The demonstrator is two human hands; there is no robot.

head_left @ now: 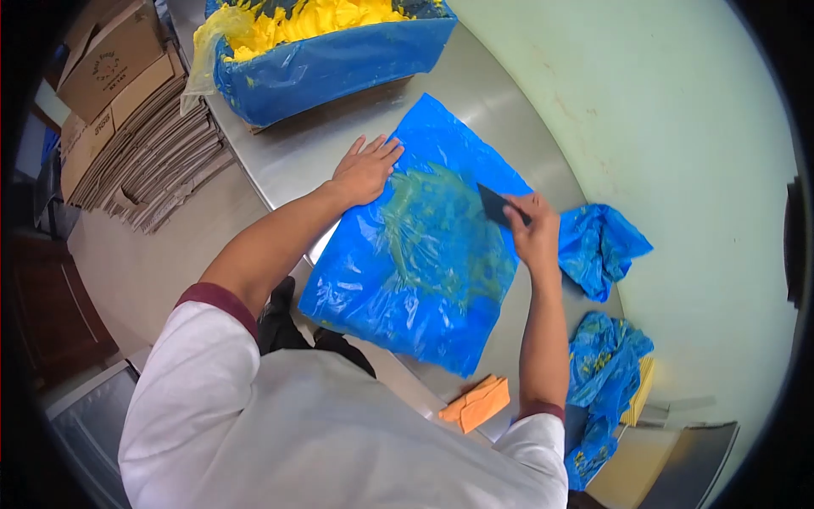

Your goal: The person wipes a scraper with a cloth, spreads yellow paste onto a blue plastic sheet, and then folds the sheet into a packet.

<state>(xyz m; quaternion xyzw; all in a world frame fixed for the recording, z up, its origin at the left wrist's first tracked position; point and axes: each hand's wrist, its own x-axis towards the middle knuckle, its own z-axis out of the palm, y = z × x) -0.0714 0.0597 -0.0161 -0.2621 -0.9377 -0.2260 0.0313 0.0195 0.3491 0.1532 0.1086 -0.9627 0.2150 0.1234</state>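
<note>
A blue plastic bag lies flat on the metal table, with yellow-green smears showing across its middle. My left hand rests on the bag's left edge, fingers spread and pressed down. In my right hand is a dark flat scraper, gripped at one end, its blade over the right side of the smeared area. Beyond the bag stands a blue-lined box heaped with a thick yellow paste.
Crumpled blue plastic lies right of the bag against the wall, with more smeared blue plastic nearer me. A folded orange cloth sits at the table's near side. Stacked flattened cardboard boxes stand at the left, beside the metal table.
</note>
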